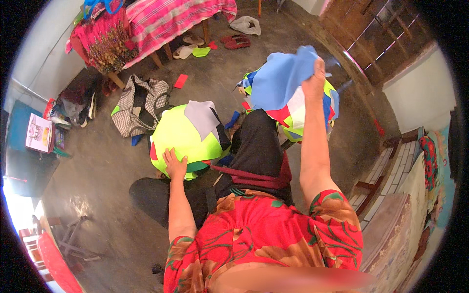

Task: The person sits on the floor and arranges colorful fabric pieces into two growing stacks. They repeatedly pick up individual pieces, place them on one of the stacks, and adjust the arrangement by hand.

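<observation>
My right hand (314, 83) is raised at the right, gripping the edge of a light blue cloth piece (276, 83). The cloth hangs over a pile of multicoloured cloth pieces (296, 108) in red, white, blue and neon yellow. What supports that pile is mostly hidden. My left hand (175, 163) lies with fingers spread on a second pile, topped by a neon yellow cloth (178, 132). A grey cloth piece (202, 118) is draped over the upper right of this pile. Between the piles is my bent leg in dark cloth.
A checked bag (138, 107) lies beside the left pile. Red scrap (181, 81) and shoes (235, 42) are on the floor near a bed with a pink checked cover (171, 22). A red chair (56, 263) stands at the lower left, a wooden door (376, 39) at the upper right.
</observation>
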A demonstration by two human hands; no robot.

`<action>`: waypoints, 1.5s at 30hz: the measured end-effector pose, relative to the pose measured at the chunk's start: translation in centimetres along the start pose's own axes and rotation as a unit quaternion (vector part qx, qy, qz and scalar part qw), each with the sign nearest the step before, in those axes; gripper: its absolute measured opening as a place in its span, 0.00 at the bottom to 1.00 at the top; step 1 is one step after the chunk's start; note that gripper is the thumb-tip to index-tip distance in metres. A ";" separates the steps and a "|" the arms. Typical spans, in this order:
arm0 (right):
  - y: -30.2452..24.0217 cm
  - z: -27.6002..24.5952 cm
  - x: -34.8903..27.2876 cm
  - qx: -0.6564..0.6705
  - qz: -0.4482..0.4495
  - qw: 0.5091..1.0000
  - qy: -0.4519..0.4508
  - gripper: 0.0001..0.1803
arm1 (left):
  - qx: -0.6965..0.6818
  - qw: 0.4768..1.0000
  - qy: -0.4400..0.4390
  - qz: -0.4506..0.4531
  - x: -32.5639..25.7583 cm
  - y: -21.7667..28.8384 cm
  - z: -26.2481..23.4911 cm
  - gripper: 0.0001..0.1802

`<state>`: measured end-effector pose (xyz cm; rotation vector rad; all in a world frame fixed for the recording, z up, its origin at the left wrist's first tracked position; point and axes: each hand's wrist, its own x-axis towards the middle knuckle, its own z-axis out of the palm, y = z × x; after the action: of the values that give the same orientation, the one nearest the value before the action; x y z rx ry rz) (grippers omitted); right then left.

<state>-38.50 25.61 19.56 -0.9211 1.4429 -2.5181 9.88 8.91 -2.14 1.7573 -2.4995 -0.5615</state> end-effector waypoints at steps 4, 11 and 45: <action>1.2 8.8 -5.5 0.049 0.091 0.985 -0.139 0.07 | 0.013 1.000 0.010 0.010 0.5 -0.5 0.8 0.39; 3.5 13.2 -18.7 0.199 0.404 0.840 -0.302 0.05 | -0.033 0.996 0.058 0.062 0.8 -1.8 2.5 0.40; 12.1 12.6 -24.3 -0.043 0.435 0.857 -0.272 0.07 | 0.032 0.969 0.054 0.241 1.8 6.8 -0.9 0.18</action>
<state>-14.35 18.43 3.38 -0.6720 1.3438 -1.4041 3.28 9.07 0.50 1.0868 -2.7418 -0.3413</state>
